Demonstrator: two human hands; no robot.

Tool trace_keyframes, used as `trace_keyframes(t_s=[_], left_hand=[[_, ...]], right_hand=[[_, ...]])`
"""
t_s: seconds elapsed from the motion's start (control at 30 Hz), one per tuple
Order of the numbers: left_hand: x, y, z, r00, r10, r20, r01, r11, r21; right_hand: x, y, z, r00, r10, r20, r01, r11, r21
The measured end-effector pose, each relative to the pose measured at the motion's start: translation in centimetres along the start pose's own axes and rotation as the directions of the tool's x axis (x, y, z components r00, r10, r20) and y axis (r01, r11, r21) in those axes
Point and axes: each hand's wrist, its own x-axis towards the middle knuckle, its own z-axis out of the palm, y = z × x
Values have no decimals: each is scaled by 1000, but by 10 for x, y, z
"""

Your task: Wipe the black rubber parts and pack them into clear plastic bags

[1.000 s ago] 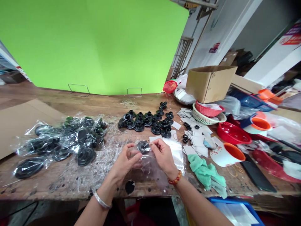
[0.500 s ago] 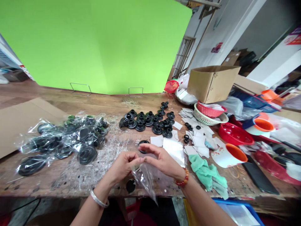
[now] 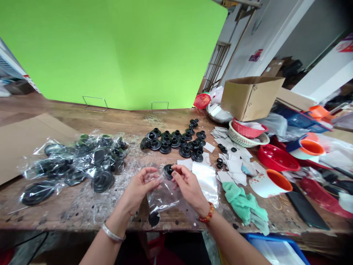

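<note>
My left hand [image 3: 139, 188] pinches a clear plastic bag [image 3: 164, 201] by its left side, thumb and fingers close together. The bag hangs between my hands, its mouth facing away from me. At that end is a round black flanged part [image 3: 167, 170], with the curled fingers of my right hand [image 3: 189, 186] closed on its right side. Whether the part is inside the film is hard to see. Beyond my hands stands a group of similar black flanged parts [image 3: 165, 148]. Flat clear bags [image 3: 203, 180] lie beside my right hand.
On the left lie bagged black parts [image 3: 93, 156] near a cardboard sheet [image 3: 33, 141]. To the right are white cards [image 3: 234, 165], a green cloth [image 3: 242, 202], an orange-lined white cup [image 3: 268, 183], baskets [image 3: 234, 138] and a carton [image 3: 249, 97]. A green board [image 3: 116, 55] stands behind.
My hands have moved apart and slightly forward, and the bag is spread between them. My right hand has reached the black part that lay beyond my fingers.
</note>
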Motion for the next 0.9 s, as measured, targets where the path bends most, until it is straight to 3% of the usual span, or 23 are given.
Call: trace_keyframes(t_s=[0.1,0.2,0.3,0.43,0.53,0.67,0.77,0.83,0.9], left_hand=[[3,-5,0,1000,14,12,-15,994,111],[4,-5,2,999,40,-1,-39,984,176],[3,-4,2,998,45,-47,-34,977,211],[3,-6,-2,999,16,-36,-9,983,185],[3,-9,-3,999,-32,7,31,994,101],[3,-9,-1,999,-48,-19,47,998,-51],[4,-11,1,998,-19,-61,16,999,-50],[4,-12,1,996,6,-90,-5,1000,11],[4,-12,1,994,8,-108,-4,999,44]], right_hand=[[1,-4,-1,993,17,113,-27,996,85],[2,-7,-3,971,20,240,-12,999,-36],[2,-6,-5,978,39,203,-13,991,-131],[1,-2,-1,981,125,150,-142,984,111],[0,-3,4,965,194,177,-244,911,333],[1,-3,7,962,239,128,-271,875,401],[2,-1,6,972,174,156,-216,923,319],[2,0,5,966,133,220,-170,973,156],[2,2,4,971,124,204,-130,991,17]])
